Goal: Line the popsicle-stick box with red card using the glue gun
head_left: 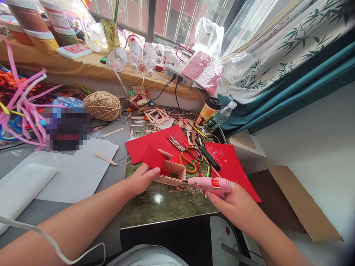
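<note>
My left hand [145, 176] is closed round the left end of a small open box made of wooden craft sticks [169, 180]. A piece of red paper [153, 159] stands up at that same end, under my thumb. In my right hand [231, 199] is a pink hot glue gun [208, 183], its nozzle at the box's right end; whether the tip touches the wood I cannot tell. Just behind the box lie scissors with orange handles [188, 157], partly on a red sheet [149, 142]. A dark green-handled tool [209, 158] rests beside them.
Another red sheet [233, 166] lies at the right. A water bottle [220, 117] and a patterned cup [208, 112] stand behind. Twine [102, 106], pipe cleaners [24, 99] and white paper [80, 170] are on the left. A power strip [177, 76] with cords sits on the sill.
</note>
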{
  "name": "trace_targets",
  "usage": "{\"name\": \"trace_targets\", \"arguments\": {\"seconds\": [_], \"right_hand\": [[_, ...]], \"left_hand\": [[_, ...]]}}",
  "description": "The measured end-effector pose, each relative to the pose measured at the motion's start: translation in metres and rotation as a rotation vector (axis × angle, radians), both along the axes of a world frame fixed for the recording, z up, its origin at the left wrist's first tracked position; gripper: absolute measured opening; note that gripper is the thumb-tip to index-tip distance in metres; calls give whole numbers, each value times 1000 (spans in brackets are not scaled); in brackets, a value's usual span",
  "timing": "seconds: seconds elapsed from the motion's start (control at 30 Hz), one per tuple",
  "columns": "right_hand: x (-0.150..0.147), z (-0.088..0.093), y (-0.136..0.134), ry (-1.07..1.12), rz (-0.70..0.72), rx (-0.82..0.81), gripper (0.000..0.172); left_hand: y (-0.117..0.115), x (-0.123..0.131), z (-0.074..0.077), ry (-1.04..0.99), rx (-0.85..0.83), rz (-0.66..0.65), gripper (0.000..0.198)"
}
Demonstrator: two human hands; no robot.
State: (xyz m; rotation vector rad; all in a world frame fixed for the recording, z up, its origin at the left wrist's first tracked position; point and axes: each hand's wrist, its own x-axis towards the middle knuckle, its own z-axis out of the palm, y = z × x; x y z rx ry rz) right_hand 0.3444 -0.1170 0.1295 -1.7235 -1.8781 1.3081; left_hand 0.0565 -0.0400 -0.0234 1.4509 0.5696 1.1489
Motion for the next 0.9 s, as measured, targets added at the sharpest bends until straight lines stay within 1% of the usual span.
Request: {"name": "trace_targets", "arguments": {"seconds": [0.13, 0.37, 0.57, 0.7, 0.9], "right_hand": [[-2, 1, 2, -21, 19, 25, 49], [-7, 4, 3, -18, 16, 0, 46], [-9, 5, 3, -12, 42, 7, 46], [-9, 6, 3, -47, 47, 27, 46], [-6, 6, 3, -119, 33, 5, 47]], "left_hand": [[0, 0, 0, 4, -6, -4, 50], [0, -2, 5, 40, 3, -15, 49], [0, -2, 8, 54, 16, -18, 50], [-1, -2, 10, 37, 12, -25, 50], [-1, -2, 12, 61, 9, -27, 49]]}}
